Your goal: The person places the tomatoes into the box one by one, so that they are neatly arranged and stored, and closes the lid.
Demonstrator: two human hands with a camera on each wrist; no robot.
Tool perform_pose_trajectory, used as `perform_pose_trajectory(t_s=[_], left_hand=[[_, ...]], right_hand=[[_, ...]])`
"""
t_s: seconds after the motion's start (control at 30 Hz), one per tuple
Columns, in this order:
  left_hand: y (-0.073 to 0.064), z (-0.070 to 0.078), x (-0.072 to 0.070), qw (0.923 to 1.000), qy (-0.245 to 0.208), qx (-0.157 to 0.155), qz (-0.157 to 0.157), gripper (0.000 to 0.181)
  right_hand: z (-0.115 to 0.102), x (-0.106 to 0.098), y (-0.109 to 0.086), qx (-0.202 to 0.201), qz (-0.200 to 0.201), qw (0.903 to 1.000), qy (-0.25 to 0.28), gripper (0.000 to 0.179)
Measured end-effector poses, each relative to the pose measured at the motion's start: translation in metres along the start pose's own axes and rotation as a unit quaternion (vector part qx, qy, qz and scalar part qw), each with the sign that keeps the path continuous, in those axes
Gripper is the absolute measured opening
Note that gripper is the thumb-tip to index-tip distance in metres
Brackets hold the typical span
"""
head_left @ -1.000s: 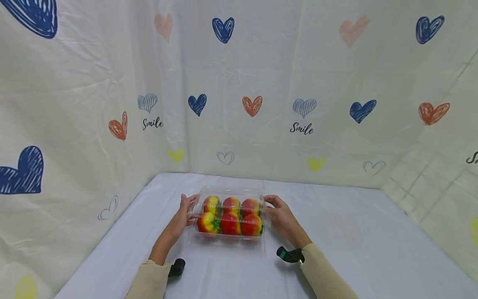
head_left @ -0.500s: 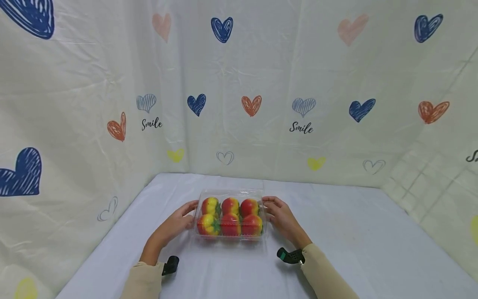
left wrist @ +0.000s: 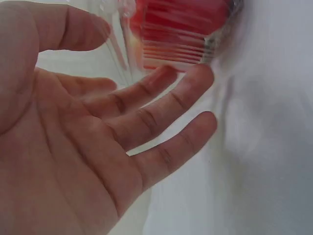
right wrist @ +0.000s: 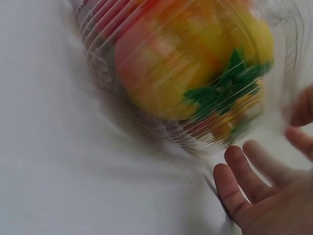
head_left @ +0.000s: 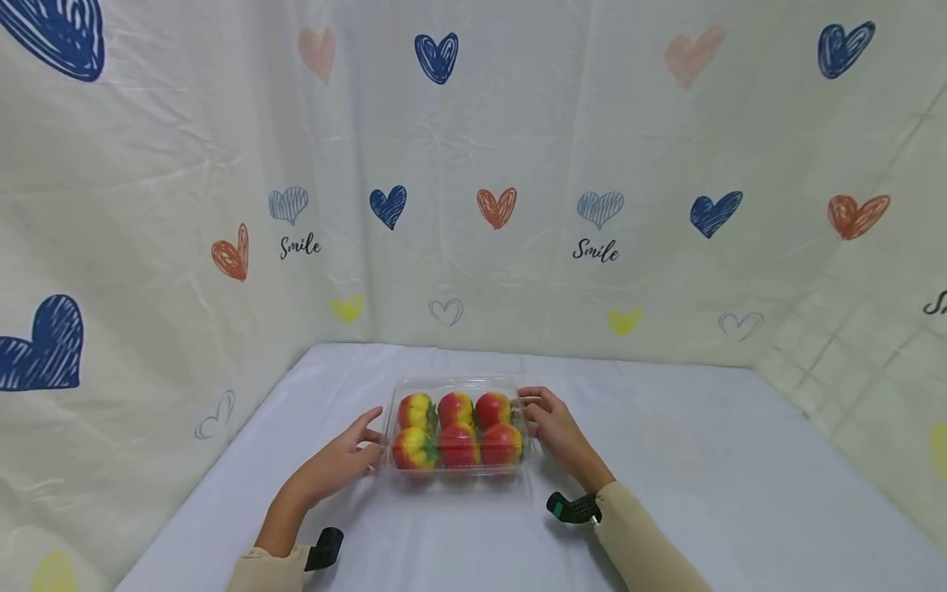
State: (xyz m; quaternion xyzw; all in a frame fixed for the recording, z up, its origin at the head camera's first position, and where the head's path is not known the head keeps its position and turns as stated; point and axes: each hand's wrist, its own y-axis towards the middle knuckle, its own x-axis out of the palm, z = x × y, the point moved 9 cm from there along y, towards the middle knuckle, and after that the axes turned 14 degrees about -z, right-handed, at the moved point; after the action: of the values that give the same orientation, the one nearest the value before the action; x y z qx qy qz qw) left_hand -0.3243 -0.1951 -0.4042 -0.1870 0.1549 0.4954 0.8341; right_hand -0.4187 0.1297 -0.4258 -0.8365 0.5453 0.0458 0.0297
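A clear plastic clamshell box (head_left: 455, 472) lies on the white-covered table, its lid down over several red-and-yellow fruits (head_left: 459, 444) with green leaves. The fruits stand in two rows. My left hand (head_left: 336, 464) is at the box's left end, fingers spread and loosely bent, palm showing in the left wrist view. Its fingertips lie close to the ribbed wall; contact is hard to tell. At the right end is my right hand (head_left: 558, 432), with relaxed fingers at the rim. In the right wrist view, its thumb and forefinger are by the blurred plastic edge, partly out of frame.
White cloth covers the table (head_left: 666, 460). A pale curtain (head_left: 518, 123) printed with hearts and "Smile" hangs behind and at both sides. A dark device (head_left: 324, 549) sits at the left wrist and another dark device (head_left: 574, 508) at the right.
The raised lid has come down onto the box. My left hand has drawn back from the left end, leftward and toward me, and its fingers have spread. My right hand has barely moved.
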Motion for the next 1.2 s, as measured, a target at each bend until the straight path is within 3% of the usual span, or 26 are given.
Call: perform_pose_trajectory(t_s=[0.23, 0.37, 0.6, 1.2], left_hand=[[-0.007, 0.012, 0.009, 0.9999, 0.004, -0.003, -0.015, 0.076], [-0.01, 0.011, 0.012, 0.9999, -0.008, -0.001, -0.015, 0.073], [-0.013, 0.013, 0.016, 0.9992, -0.005, 0.035, -0.017, 0.07], [-0.012, 0.008, 0.022, 0.999, -0.03, 0.033, -0.01, 0.065]], right_hand=[[0.0, 0.0, -0.001, 0.002, 0.006, 0.9999, -0.012, 0.043], [0.001, 0.002, -0.002, 0.012, 0.004, 0.9997, -0.022, 0.045], [0.0, 0.004, -0.004, 0.024, 0.002, 0.999, -0.037, 0.046], [-0.001, 0.004, -0.017, 0.032, 0.0, 0.997, -0.071, 0.047]])
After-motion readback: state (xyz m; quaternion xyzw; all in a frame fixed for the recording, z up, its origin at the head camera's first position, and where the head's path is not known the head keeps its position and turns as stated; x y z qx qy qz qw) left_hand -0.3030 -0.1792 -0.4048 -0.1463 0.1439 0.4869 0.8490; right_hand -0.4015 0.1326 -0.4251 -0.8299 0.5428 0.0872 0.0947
